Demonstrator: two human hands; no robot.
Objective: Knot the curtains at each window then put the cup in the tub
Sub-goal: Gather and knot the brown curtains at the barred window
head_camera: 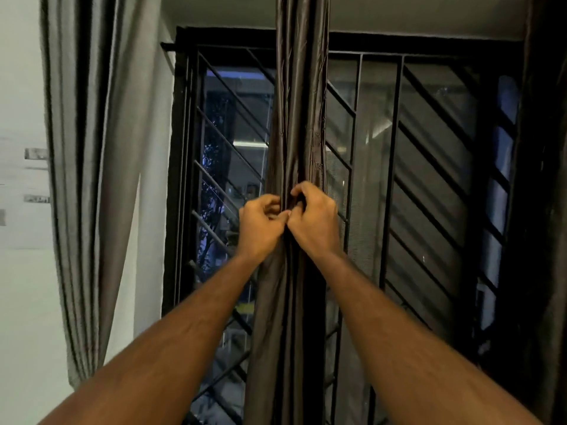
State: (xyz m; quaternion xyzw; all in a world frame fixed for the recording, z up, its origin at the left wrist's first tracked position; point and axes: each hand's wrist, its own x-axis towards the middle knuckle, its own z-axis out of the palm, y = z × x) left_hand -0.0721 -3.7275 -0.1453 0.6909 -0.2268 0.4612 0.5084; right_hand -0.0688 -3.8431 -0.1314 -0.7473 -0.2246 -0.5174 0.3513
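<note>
Two hands at the dark brown curtain (299, 118), frame centre, bunched into a narrow hanging column before the barred window (429, 167). Left hand (260, 223) at 9 o'clock of the bunch, fingers curled, pinching folds. Right hand (316, 217) at 3 o'clock, fingers hooked over and into the pleats; thumbs meeting in front of the cloth. No knot formed yet.

Judged step: gathering the panel ahead of looping it. Best done by drawing all pleats into one tight rope, keeping the grip high, then passing the lower length around and through without letting loose folds escape at 12 o'clock.

Cloth runs between both sets of fingers, continuing down between the forearms toward 6 o'clock. Grey curtain (92, 148) at 9 o'clock hanging loose, unknotted. Cup and tub not in view.
</note>
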